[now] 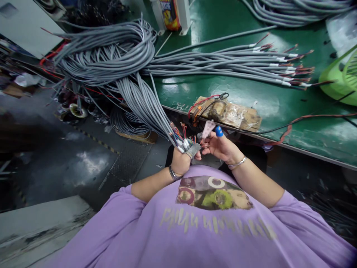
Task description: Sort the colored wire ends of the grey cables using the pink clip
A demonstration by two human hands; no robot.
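My left hand (182, 160) is closed round a bundle of grey cables (145, 108) whose stripped ends fan out into thin coloured wires (182, 137). A grey wrap covers one finger. My right hand (220, 146) sits just to the right, fingers pinched at the wire ends, with a blue cap on the raised thumb. A small pale tag or connector (208, 128) stands between the two hands. What the right fingers pinch is too small to name.
A green worktable (251, 89) carries a large coil of grey cables (106, 52), a laid-out row of cables with red stripped ends (279, 63), a taped wooden block with wires (231, 113) and a green fan (341, 76). The floor lies left.
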